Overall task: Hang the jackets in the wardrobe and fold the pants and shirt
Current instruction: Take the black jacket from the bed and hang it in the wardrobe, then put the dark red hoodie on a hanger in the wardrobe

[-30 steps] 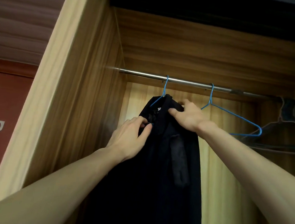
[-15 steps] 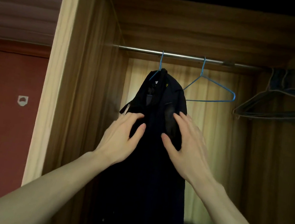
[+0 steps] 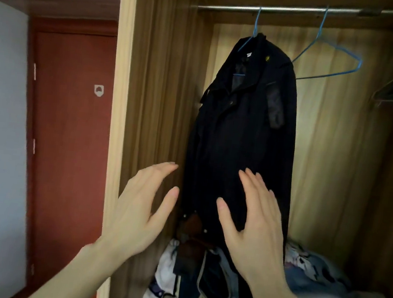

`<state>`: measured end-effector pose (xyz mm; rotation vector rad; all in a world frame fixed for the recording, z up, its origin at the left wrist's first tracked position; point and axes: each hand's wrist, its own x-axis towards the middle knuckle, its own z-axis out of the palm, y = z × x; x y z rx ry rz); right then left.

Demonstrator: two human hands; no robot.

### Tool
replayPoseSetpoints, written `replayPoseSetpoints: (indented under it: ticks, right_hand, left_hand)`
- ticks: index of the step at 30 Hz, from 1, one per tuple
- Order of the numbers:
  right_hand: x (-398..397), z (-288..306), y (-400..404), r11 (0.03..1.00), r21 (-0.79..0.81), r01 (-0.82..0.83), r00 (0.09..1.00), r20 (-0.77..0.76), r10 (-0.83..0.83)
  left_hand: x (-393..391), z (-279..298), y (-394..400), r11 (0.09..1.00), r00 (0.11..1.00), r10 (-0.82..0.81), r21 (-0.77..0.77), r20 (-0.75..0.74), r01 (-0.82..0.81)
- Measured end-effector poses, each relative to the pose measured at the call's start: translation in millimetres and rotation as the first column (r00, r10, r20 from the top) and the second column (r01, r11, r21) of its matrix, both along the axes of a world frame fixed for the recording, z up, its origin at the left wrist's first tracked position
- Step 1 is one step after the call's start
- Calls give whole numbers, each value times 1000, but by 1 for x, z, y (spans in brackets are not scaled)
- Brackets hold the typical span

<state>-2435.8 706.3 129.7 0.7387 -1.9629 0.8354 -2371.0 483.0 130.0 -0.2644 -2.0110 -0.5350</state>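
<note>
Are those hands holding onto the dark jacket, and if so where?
Nothing is held. The left hand and right hand are both open in front of the dark jacket, which hangs from a blue hanger.

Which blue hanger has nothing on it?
The right blue hanger is bare. The left blue hanger carries the dark jacket.

I am seeing no readable text: the white tag (image 3: 248, 54) inside the jacket (image 3: 241, 134) collar is showing too small to make out.
</note>
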Motion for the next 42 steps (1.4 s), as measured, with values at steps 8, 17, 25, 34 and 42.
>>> replayPoseSetpoints:
  ticks: [8,17,25,34,42]
  right_hand:
    - [74,-39,-54,965,-41,-260,961,89,263]
    - [200,-90,-184,779,-91,-620,765,149,627]
    - [355,-124,-293,502,-54,-863,484,196,853]
    - [516,-148,-364,243,-88,-966,222,199,955]
    - [547,-188,-399,283,11,-959,276,260,925]
  left_hand:
    - [115,-60,-42,976,978,201,72,58,-205]
    - [297,-103,-105,833,844,509,149,172,-533]
    - [491,-137,-154,587,605,773,146,192,-796]
    - [667,-171,-162,306,341,910,172,235,-936]
    - [702,-228,-187,222,287,897,218,336,-950]
